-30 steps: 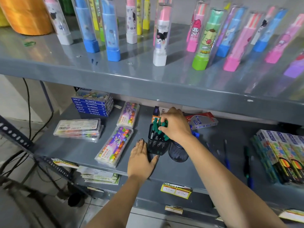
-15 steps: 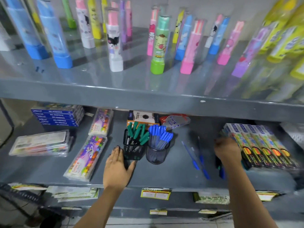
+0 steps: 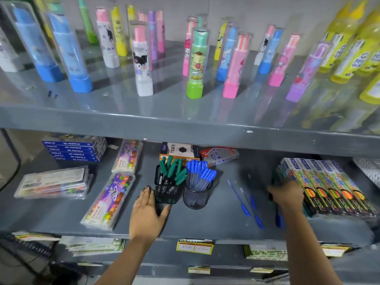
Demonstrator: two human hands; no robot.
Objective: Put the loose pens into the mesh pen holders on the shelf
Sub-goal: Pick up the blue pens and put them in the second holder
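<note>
A square black mesh holder [image 3: 167,194] with green-capped pens stands mid-shelf. Touching it on the right is a round mesh holder [image 3: 197,198] full of blue-capped pens. My left hand [image 3: 146,211] lies flat and open on the shelf, its thumb and fingers against the square holder's base. Two loose blue pens [image 3: 240,200] lie to the right of the holders. Further right, my right hand [image 3: 286,196] curls its fingers over a dark loose pen beside the pencil boxes. A blue-capped pen end [image 3: 278,218] shows under the wrist. The grip itself is blurred.
Pencil boxes [image 3: 331,188] lie right against my right hand. Pastel packs [image 3: 109,200] and clear cases [image 3: 53,182] sit to the left. Cartons [image 3: 178,151] stand behind the holders. The upper shelf [image 3: 185,124] overhangs, carrying upright colourful tubes. Price labels line the front edge.
My right hand left the green pens in the square holder and swept right to the loose pens by the pencil boxes. The left hand stayed by the holder. The view shifted right.
</note>
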